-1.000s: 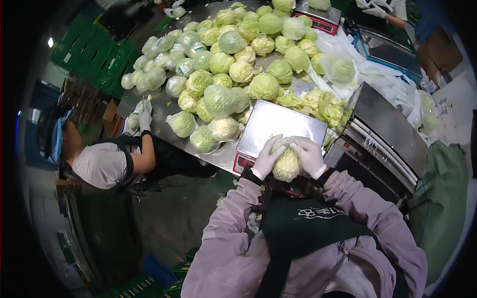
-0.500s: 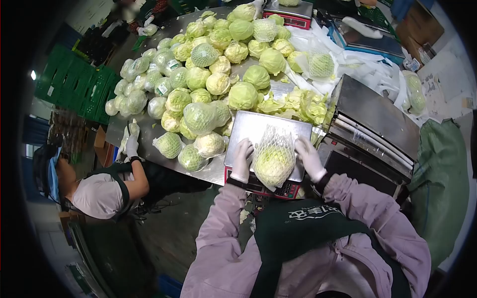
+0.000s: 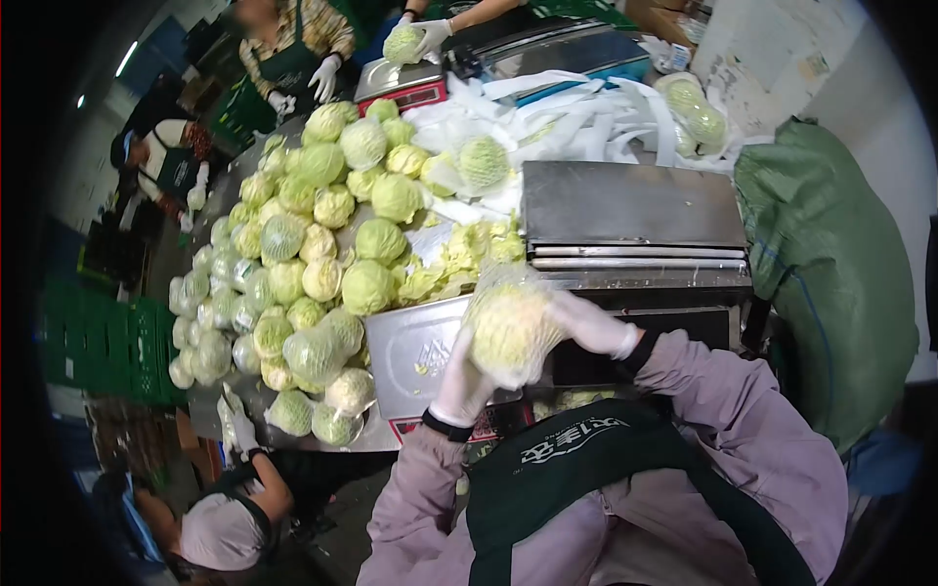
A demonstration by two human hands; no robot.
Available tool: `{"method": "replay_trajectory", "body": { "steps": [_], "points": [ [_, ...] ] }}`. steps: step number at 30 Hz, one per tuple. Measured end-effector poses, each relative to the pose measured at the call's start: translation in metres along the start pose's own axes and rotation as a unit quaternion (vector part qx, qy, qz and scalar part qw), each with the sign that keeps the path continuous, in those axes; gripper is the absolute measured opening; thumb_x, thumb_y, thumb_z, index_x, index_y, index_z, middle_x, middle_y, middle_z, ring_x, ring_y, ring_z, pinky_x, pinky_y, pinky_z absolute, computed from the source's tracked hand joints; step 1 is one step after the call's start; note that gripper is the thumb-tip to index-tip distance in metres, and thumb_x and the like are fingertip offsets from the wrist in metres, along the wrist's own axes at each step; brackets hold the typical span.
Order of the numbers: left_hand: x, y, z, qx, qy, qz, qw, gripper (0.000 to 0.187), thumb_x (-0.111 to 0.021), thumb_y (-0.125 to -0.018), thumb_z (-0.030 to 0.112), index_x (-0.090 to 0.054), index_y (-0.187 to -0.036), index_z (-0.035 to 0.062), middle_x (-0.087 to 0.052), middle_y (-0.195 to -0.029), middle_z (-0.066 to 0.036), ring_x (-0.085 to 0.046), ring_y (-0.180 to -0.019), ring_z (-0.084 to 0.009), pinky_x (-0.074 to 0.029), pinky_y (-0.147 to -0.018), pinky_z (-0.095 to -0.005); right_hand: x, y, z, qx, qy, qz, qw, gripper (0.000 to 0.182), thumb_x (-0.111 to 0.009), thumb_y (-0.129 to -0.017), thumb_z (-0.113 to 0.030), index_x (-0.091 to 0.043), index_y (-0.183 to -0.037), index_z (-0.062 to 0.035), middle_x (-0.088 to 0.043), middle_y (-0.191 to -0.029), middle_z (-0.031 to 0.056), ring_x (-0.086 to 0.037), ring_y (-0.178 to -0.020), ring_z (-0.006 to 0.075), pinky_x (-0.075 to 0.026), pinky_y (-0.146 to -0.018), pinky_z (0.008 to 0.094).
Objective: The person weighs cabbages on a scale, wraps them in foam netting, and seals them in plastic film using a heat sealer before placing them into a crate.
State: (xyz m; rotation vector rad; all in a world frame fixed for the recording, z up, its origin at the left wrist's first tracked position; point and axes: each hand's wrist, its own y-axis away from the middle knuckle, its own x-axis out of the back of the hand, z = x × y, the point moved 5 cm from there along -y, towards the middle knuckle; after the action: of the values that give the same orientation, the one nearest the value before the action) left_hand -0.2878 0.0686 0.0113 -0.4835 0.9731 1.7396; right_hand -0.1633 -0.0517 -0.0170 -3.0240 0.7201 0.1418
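Observation:
A netted cabbage (image 3: 505,327) is held up in front of my chest, blurred by motion. My left hand (image 3: 459,389), in a white glove, cups it from below. Gripping the cabbage's right side is my right hand (image 3: 589,325), also gloved. Under them lies a steel scale platform (image 3: 410,354) with a red display edge. Just to the right stands a steel sealing machine (image 3: 630,210).
A steel table (image 3: 207,415) carries a big pile of cabbages (image 3: 322,244), some netted. Co-workers stand at the lower left (image 3: 223,527) and at the far end (image 3: 293,44). A second scale (image 3: 401,83), white net sleeves (image 3: 576,103), a green sack (image 3: 831,264) and green crates (image 3: 103,337) surround it.
I lifted the netted cabbage off the scale platform and carried it up and to the right toward the sealing machine. My view swung to the right.

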Motion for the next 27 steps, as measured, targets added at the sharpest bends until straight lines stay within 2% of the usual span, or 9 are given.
{"method": "replay_trajectory", "body": {
  "steps": [6, 12, 14, 15, 18, 22, 24, 26, 27],
  "points": [
    [-0.088, -0.139, -0.041, 0.196, -0.098, -0.105, 0.97, 0.072, -0.043, -0.088, 0.066, -0.032, -0.141, 0.0173, -0.048, -0.135, -0.007, -0.058, -0.111, -0.025, -0.051, -0.083, -0.0472, 0.146, 0.024, -0.054, 0.029, 0.037, 0.154, 0.987, 0.057, -0.055, -0.095, -0.034, -0.037, -0.136, 0.0019, -0.052, -0.127, 0.0096, -0.047, -0.116, 0.0156, -0.037, -0.101, 0.0298],
    [-0.155, -0.249, -0.068, 0.07, -0.359, -0.072, 0.928, 0.081, -0.051, -0.082, 0.068, -0.032, -0.141, 0.0158, -0.052, -0.128, -0.009, -0.062, -0.095, -0.0241, -0.053, -0.073, -0.0358, 0.259, 0.045, -0.039, 0.023, 0.093, 0.254, 0.963, 0.055, -0.051, -0.097, -0.035, -0.038, -0.136, 0.0014, -0.051, -0.129, 0.0098, -0.045, -0.118, 0.0162, -0.031, -0.104, 0.0287],
    [-0.161, -0.251, -0.079, 0.119, -0.385, -0.033, 0.915, 0.086, -0.051, -0.081, 0.07, -0.03, -0.142, 0.0141, -0.05, -0.128, -0.011, -0.062, -0.091, -0.0243, -0.053, -0.072, -0.0351, 0.284, 0.047, -0.012, -0.029, -0.001, 0.23, 0.973, 0.061, -0.048, -0.096, -0.046, -0.039, -0.136, 0.0003, -0.051, -0.129, 0.011, -0.049, -0.116, 0.0171, -0.041, -0.098, 0.0319],
    [-0.157, -0.256, -0.087, 0.144, -0.431, -0.024, 0.891, 0.085, -0.052, -0.08, 0.07, -0.031, -0.141, 0.0134, -0.051, -0.126, -0.012, -0.062, -0.09, -0.0235, -0.052, -0.071, -0.0356, 0.282, 0.066, -0.014, -0.256, -0.016, 0.235, 0.938, 0.068, -0.045, -0.092, -0.056, -0.04, -0.136, -0.0042, -0.053, -0.127, 0.0123, -0.056, -0.107, 0.0187, -0.053, -0.081, 0.0337],
    [-0.141, -0.266, -0.095, 0.194, -0.459, -0.018, 0.867, 0.087, -0.05, -0.08, 0.071, -0.032, -0.14, 0.0105, -0.05, -0.126, -0.014, -0.06, -0.09, -0.0218, -0.05, -0.071, -0.0358, 0.298, 0.074, 0.004, -0.366, -0.038, 0.169, 0.914, 0.072, -0.043, -0.089, -0.063, -0.041, -0.136, -0.0086, -0.054, -0.124, 0.013, -0.062, -0.095, 0.02, -0.056, -0.063, 0.0322],
    [-0.118, -0.247, -0.057, 0.128, -0.436, 0.024, 0.89, 0.073, -0.057, -0.085, 0.057, -0.038, -0.137, 0.0086, -0.052, -0.122, -0.014, -0.059, -0.094, -0.0211, -0.049, -0.078, -0.0348, 0.314, 0.092, -0.007, -0.312, 0.109, 0.173, 0.928, 0.056, -0.051, -0.091, -0.051, -0.053, -0.126, -0.007, -0.064, -0.108, 0.0087, -0.064, -0.085, 0.0162, -0.053, -0.06, 0.0297],
    [-0.105, -0.234, -0.028, -0.026, -0.583, -0.058, 0.81, 0.057, -0.063, -0.087, 0.04, -0.046, -0.131, 0.0084, -0.055, -0.117, -0.012, -0.058, -0.097, -0.0211, -0.049, -0.082, -0.0342, 0.312, 0.113, -0.046, -0.109, 0.404, 0.192, 0.888, 0.028, -0.06, -0.087, -0.027, -0.064, -0.109, -0.01, -0.063, -0.091, 0.0083, -0.061, -0.079, 0.0249, -0.049, -0.074, 0.0343],
    [-0.095, -0.224, -0.016, -0.082, -0.67, -0.121, 0.728, 0.047, -0.065, -0.085, 0.026, -0.051, -0.128, 0.011, -0.057, -0.116, -0.013, -0.058, -0.099, -0.0249, -0.048, -0.086, -0.0351, 0.298, 0.129, -0.058, -0.016, 0.544, 0.03, 0.838, 0.025, -0.06, -0.084, -0.017, -0.065, -0.108, -0.0167, -0.061, -0.094, 0.0064, -0.059, -0.089, 0.0278, -0.049, -0.076, 0.0375],
    [-0.102, -0.215, -0.021, -0.155, -0.797, -0.232, 0.536, 0.048, -0.065, -0.082, 0.024, -0.052, -0.128, 0.019, -0.054, -0.123, -0.011, -0.056, -0.105, -0.0274, -0.047, -0.088, -0.0382, 0.288, 0.131, -0.059, 0.023, 0.579, -0.061, 0.812, 0.029, -0.059, -0.081, -0.012, -0.066, -0.108, -0.0191, -0.061, -0.099, 0.0041, -0.057, -0.097, 0.0254, -0.048, -0.079, 0.0376]
  ]
}}
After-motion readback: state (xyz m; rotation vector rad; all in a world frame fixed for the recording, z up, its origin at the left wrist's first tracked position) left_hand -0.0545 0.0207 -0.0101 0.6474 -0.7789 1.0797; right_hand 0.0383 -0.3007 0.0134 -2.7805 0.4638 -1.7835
